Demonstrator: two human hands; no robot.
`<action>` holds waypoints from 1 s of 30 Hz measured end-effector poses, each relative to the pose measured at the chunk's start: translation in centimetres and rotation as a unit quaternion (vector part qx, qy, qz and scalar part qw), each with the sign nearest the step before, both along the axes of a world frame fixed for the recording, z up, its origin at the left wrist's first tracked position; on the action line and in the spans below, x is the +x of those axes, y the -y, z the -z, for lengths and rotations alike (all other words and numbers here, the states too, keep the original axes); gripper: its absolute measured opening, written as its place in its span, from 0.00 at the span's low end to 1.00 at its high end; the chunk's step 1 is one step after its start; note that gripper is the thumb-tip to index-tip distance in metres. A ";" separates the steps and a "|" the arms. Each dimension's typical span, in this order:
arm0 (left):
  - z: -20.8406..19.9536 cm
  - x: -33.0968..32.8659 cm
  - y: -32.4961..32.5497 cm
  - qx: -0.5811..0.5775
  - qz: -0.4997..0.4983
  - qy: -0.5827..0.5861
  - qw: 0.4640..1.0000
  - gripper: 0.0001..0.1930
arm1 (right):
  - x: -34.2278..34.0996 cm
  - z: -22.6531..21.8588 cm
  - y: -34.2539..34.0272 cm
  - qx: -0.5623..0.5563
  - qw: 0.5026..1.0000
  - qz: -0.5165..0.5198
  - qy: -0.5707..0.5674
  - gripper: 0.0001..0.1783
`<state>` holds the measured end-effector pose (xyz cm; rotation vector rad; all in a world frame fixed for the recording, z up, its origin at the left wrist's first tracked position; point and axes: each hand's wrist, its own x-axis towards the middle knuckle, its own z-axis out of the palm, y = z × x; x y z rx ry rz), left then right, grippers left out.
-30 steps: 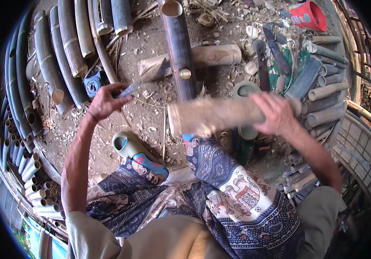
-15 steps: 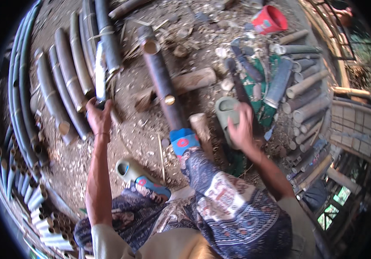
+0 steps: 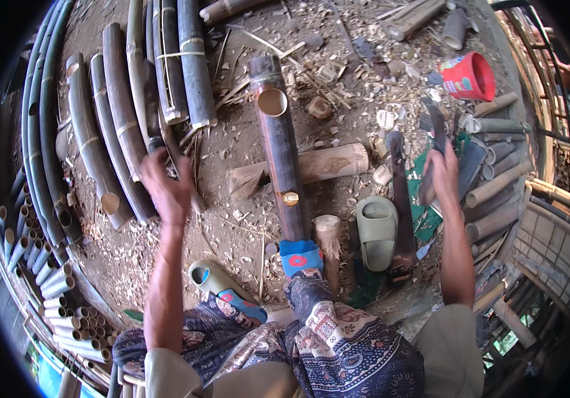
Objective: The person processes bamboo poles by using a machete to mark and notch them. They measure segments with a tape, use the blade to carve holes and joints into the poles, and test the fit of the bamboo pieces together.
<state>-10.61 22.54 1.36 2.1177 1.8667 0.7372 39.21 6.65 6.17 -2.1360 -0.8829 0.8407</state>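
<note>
On the left, my left hand [image 3: 167,186] is blurred at the lower ends of the bamboo lengths, its thumb spread. A dark machete handle [image 3: 157,142] lies at its fingertips; whether they grip it cannot be made out. My right hand [image 3: 441,174] is closed around a dark, curved machete [image 3: 437,123] at the right, above a green cloth [image 3: 424,219]. Between the hands, a thick bamboo tube [image 3: 278,159] with an oval opening rests across a wood block [image 3: 338,163]. My foot in a blue sock [image 3: 300,257] meets its near end.
Bamboo lengths [image 3: 91,142] lie along the left. Cut tubes [image 3: 497,184] are piled at the right, below a red bucket [image 3: 469,77]. A green clog [image 3: 376,233] sits beside a long dark tool [image 3: 401,205] and a short wooden stake [image 3: 327,245]. Chips litter the ground.
My right hand has moved rightward from above the clog and taken hold of the dark machete. My left hand has shifted slightly, and the machete blade there no longer shines.
</note>
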 end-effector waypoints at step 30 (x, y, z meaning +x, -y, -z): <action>-5.2 17.6 15.9 -0.621 -0.034 0.582 0.524 0.47 | -17.1 -0.7 0.8 -0.217 0.936 -0.181 -0.209 0.19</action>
